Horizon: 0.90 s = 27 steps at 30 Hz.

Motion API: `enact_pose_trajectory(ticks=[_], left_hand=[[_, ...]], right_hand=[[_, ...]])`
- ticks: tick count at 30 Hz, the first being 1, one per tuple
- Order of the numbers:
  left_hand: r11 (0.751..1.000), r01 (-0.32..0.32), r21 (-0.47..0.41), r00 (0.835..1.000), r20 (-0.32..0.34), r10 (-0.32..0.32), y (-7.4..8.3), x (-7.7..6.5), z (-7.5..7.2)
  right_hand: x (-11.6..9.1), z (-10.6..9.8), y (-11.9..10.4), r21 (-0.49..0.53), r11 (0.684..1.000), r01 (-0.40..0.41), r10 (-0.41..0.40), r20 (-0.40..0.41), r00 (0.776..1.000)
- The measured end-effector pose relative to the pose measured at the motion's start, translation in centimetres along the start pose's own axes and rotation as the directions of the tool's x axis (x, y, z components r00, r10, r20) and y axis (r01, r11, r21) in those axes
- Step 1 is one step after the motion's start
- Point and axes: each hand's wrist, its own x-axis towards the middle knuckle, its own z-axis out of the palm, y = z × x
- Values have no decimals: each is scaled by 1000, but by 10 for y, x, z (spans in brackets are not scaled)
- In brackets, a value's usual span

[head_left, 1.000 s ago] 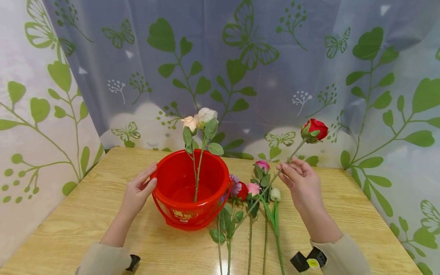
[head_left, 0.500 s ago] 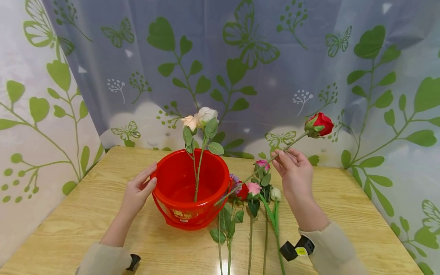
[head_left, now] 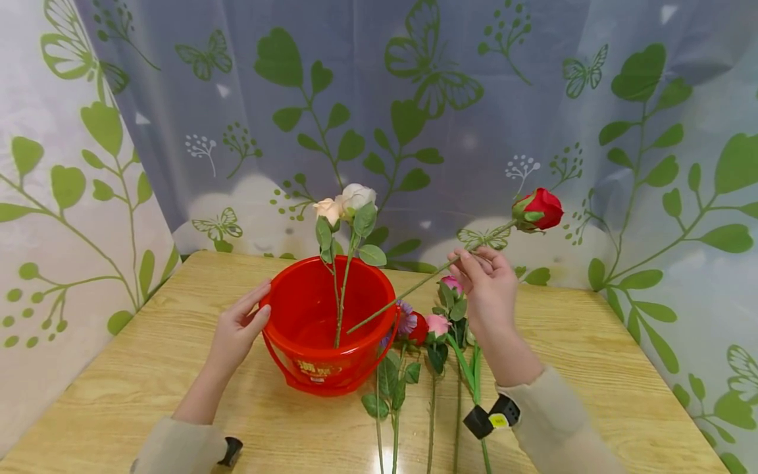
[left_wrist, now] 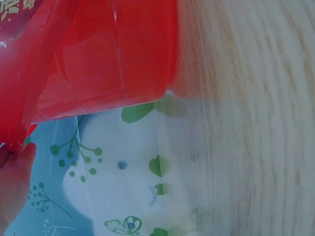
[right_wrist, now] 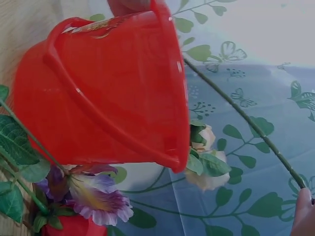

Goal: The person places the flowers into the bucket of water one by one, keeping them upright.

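A red bucket (head_left: 349, 376) stands on the table with its handle lowered at the front. My left hand (head_left: 232, 332) holds its left rim, thumb and fingers at the edge. Inside the bucket stand a peach rose (head_left: 328, 210) and a white flower (head_left: 358, 197), heads above the rim. My right hand (head_left: 490, 289) pinches the stem of a red rose (head_left: 540, 210) between thumb and fingers, bloom up to the right. The stem slants down left, its lower end over the bucket's opening. In the right wrist view the rose's stem (right_wrist: 246, 118) reaches the rim.
Right of the bucket several flowers lie on the wooden table (head_left: 106, 388): a purple one (head_left: 406, 320), another red one (head_left: 418, 329), a pink one (head_left: 437, 325) and a magenta one (head_left: 453, 284). Their stems point toward me. A patterned curtain (head_left: 367, 99) hangs behind.
My right hand has moved left and slightly up with the red rose, bringing the stem's lower end from above the lying flowers to over the bucket. The left hand has stayed put.
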Motion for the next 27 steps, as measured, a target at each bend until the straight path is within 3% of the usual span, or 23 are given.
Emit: enact_pose_trajectory(ticks=[10,27], left_hand=[[1000,6,2,1000,-4,-6,2,1,1],[1000,-11,-27,1000,-15,10,-1,0,2]], right_hand=[[-2,7,21,-153,987,45,-30,101,994],[-12,17,51,-316,948,43,20,193,981]])
